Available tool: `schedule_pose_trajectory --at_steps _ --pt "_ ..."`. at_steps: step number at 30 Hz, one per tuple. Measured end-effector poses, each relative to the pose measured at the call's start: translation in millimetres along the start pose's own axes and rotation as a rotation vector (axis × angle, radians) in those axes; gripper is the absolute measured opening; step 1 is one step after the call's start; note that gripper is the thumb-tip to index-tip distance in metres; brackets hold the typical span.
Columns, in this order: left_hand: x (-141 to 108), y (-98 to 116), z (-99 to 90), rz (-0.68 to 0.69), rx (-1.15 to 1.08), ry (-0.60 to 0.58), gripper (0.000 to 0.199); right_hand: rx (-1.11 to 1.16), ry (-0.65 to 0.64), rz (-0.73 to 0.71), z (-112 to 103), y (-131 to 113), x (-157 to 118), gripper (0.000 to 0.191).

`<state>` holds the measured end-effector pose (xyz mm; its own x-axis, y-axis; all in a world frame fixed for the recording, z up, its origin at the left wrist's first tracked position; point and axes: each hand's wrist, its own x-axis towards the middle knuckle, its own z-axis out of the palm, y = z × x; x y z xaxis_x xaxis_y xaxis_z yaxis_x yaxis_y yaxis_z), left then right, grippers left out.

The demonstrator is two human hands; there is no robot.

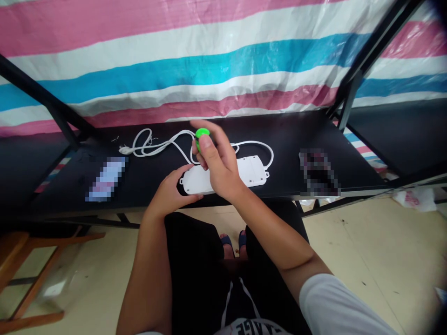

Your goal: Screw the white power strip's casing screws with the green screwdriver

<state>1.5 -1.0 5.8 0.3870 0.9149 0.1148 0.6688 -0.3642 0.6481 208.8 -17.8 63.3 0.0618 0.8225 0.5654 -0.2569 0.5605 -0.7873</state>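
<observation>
Power strip [251, 171] lying flat on the black tabletop [289, 135], we are holding a green piece [202, 133] above it.
With our left hand [171, 191], we are clamping the strip's left end between thumb and fingers; with our right hand [223, 170], we are pinching the green piece between thumb and curled fingers. Beyond the strip, we are seeing its white cable [258, 142] looping across the tabletop.

Narrow black desk, striped plastic sheeting [209, 65], seemingly indoors
</observation>
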Motion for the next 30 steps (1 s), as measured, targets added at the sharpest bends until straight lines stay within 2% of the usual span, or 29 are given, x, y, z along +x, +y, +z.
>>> schedule_pose_trajectory --at_steps 3,6,9,14,18,20,22,25,30 --pt "1 -2 0.4 -0.006 0.016 0.005 0.103 0.172 0.026 -0.039 -3 5 1 0.038" --pt "1 -4 0.7 0.004 0.017 0.003 0.104 0.124 0.012 0.005 -4 1 2 0.045" --pt "1 -5 1.0 0.010 0.013 0.001 0.103 0.117 0.051 0.041 -3 -6 0 0.052" --pt "0 -4 0.8 -0.014 0.032 0.005 0.102 0.290 0.062 0.019 2 -10 -4 0.039" --pt "0 1 -0.7 -0.030 0.018 -0.004 0.102 0.222 0.078 -0.032 1 -7 -2 0.048" --pt "0 2 -1.1 -0.034 0.019 -0.006 0.102 0.190 0.068 -0.035 0 -5 0 0.043" --pt "0 2 -1.2 -0.034 0.026 -0.004 0.100 0.158 0.043 0.000 -1 -5 2 0.043" --pt "0 1 -0.8 -0.034 0.039 -0.002 0.099 0.095 0.011 0.058 -2 -7 3 0.054" --pt "0 -1 -0.3 -0.031 0.028 -0.001 0.102 0.138 -0.006 0.053 -3 -11 3 0.059"
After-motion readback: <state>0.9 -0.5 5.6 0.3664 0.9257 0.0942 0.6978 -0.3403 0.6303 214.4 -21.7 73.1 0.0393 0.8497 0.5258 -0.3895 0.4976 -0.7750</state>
